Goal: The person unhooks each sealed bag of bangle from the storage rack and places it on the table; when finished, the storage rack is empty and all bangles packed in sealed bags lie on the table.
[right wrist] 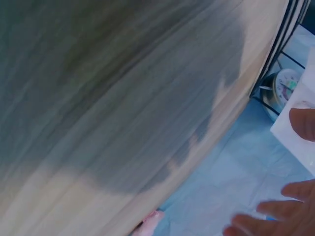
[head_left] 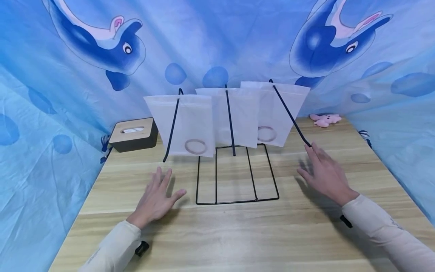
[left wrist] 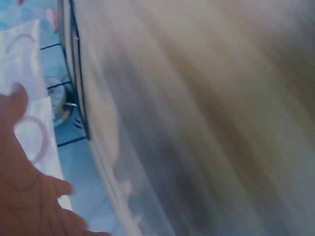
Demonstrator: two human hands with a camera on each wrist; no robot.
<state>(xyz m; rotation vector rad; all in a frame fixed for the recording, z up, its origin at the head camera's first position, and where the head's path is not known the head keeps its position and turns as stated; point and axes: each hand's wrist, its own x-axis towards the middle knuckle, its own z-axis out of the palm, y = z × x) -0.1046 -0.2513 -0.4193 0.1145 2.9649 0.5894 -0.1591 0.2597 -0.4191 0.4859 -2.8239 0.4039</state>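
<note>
A black wire display rack (head_left: 221, 204) stands on the table, with three long hooks slanting toward me. From each hook hangs a white translucent bag: left (head_left: 190, 124), middle (head_left: 242, 117) and right (head_left: 276, 102). A thin pinkish ring shows through the left and right bags. My left hand (head_left: 154, 200) hovers left of the rack base, below the left hook's tip, fingers spread and holding nothing. To the right, my right hand (head_left: 324, 173) has extended fingers. Its fingertips overlap the right hook's end; whether they touch it I cannot tell.
At the back left sits a dark tissue box (head_left: 134, 141) with a wooden lid. A pink soft toy (head_left: 325, 119) lies at the back right corner. Behind the bags, a round clock-like object (right wrist: 286, 86) shows in the right wrist view. A blue dolphin-print curtain (head_left: 217, 41) backs the table.
</note>
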